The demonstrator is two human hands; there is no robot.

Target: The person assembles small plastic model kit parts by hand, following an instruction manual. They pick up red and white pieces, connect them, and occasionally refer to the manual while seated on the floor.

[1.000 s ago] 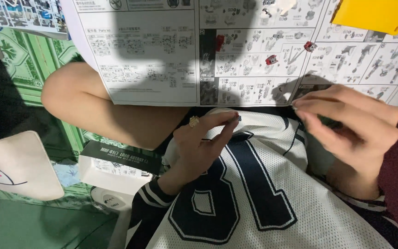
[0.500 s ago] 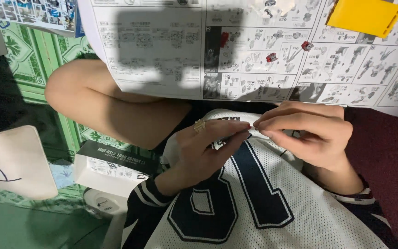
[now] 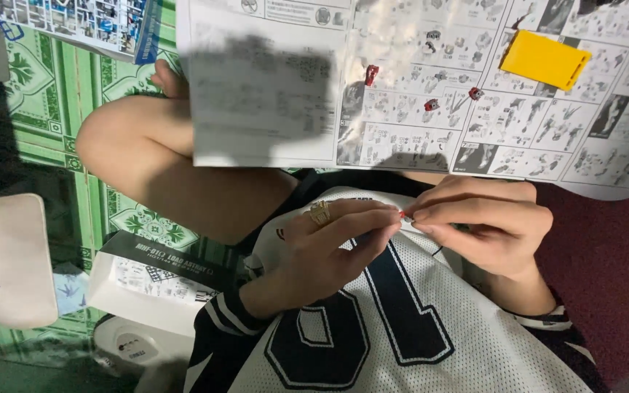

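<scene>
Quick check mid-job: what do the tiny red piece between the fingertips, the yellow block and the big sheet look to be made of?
Tiny red piece: likely moulded plastic, glossy; too small to be sure. It sits pinched between the left hand and right hand. Yellow block: seemingly plastic, flat even colour, crisp edges. Big sheet: thin matte paper, printed with grey diagrams, lying flat with a fold line.

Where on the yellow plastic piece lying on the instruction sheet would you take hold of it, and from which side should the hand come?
Grip the yellow plastic piece across its two long edges, coming straight down from above. It is a flat rectangle lying tilted on the instruction sheet, with its long edges free and nothing touching it. The small red parts lie well to its left, so a hand from the right side should clear them.
</scene>
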